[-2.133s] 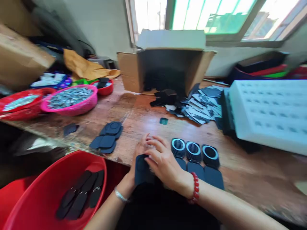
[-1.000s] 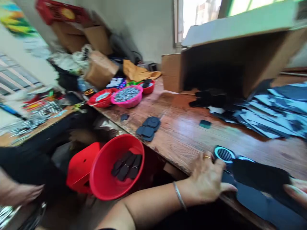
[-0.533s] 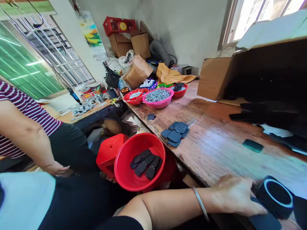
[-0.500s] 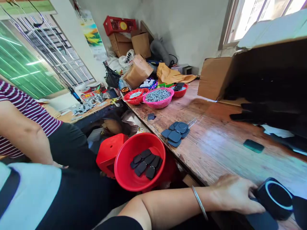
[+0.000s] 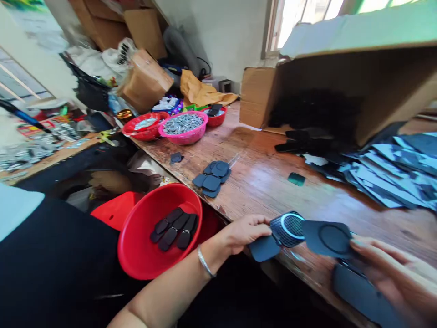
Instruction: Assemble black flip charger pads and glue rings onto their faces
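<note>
My left hand (image 5: 247,231), with a silver bangle on its wrist, is closed on a hinged black pad (image 5: 264,248) near the table's front edge. One panel of it has a white ring on a textured face. At the lower right, my right hand (image 5: 392,269) grips a second hinged black pad (image 5: 327,237), which has a dark ring on its upper panel and another panel hanging below. The two pads overlap in view; I cannot tell whether they touch. Farther back on the table lies a group of dark square pads (image 5: 211,182).
A red basin (image 5: 128,246) with several black hinged pieces stands left of the table. At the back are a pink basket (image 5: 184,136) of small metal parts and red baskets. A large open carton (image 5: 256,98) and a stack of dark and white sheets (image 5: 392,173) occupy the right.
The view has swung to the right. My left hand has lifted the ringed pad off the table edge area, and my right hand has come into view holding another pad.
</note>
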A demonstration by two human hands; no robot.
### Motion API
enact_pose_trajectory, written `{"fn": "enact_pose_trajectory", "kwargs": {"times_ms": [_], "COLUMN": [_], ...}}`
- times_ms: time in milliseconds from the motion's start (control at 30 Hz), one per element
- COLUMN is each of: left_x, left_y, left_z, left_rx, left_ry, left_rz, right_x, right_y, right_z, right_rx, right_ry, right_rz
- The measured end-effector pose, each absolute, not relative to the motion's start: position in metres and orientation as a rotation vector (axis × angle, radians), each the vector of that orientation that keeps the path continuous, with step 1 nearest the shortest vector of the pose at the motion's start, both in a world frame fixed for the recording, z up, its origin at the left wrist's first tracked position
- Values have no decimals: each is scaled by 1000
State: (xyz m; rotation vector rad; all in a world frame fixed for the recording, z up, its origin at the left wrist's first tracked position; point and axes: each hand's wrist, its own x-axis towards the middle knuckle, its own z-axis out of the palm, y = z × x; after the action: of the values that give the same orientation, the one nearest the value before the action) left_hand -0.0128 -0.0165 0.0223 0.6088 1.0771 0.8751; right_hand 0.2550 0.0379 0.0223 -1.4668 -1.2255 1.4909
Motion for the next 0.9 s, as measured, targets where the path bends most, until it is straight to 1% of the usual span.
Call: {"fn": "enact_pose_trajectory", "kwargs": {"times_ms": [167,333,433,700,900], "left_x": [-19,-23,-25,-24,-22], "left_y": [-26,-31,-33,-30,-29], "left_z": [26,33,34,32,36], "left_rx": [602,643,654,659,649], "left_ry": [1027,1044,1049,1050,1060], "left_rz": [877,842,794,752,744], "right_x": [227,203,196,193,192], "right_y": [41,38,37,35,32], "right_z": [30,42,44,42,42], "right_rx": [-1456,-1333,-1303,-1388,-1400], "right_ry": [-1181,-1146,-1130,-1108,-1155], "right_rz": [1604,1852,1939,1931,1859]}}
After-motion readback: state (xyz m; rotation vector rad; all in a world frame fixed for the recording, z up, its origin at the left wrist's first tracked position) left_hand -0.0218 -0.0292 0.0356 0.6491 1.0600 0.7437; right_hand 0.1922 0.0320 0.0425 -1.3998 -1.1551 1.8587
